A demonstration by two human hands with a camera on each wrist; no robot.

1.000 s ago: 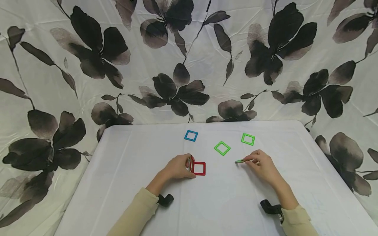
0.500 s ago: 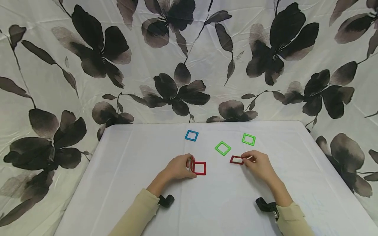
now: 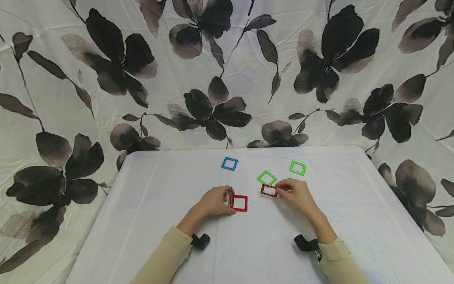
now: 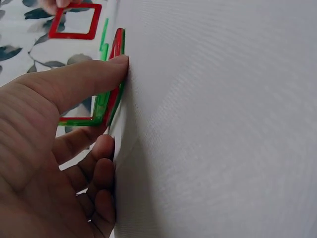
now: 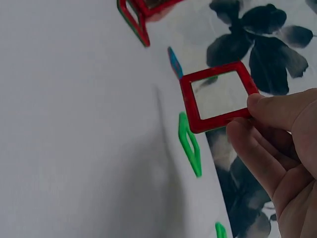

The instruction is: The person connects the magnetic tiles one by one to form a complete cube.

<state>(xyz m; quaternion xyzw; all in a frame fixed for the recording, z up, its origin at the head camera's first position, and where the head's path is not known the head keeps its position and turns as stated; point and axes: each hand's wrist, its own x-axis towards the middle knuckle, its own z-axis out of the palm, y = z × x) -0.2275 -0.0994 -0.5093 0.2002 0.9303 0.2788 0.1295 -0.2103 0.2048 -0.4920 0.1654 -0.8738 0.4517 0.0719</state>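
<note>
My left hand (image 3: 213,202) grips an upright square frame tile (image 3: 231,197), standing along one edge of a flat red square tile (image 3: 246,203). In the left wrist view the upright tile (image 4: 101,106) has red and green edges, and the thumb lies across the flat tile (image 4: 120,42). My right hand (image 3: 298,195) pinches another red square frame tile (image 3: 263,189) by its near right corner. That red tile (image 5: 189,101) is raised off the table and tilted, its middle see-through. Some of the left fingers are hidden behind the upright tile in the head view.
A green tile (image 3: 262,174) lies just beyond the held red one, with a second green tile (image 3: 291,166) to its right. Farther back left is a blue tile (image 3: 230,158). The white table (image 3: 177,169) ends at a floral cloth (image 3: 213,118).
My right hand has moved left with its tile, which was seen edge-on with green showing and is now turned with its red face visible. The left hand stays in place.
</note>
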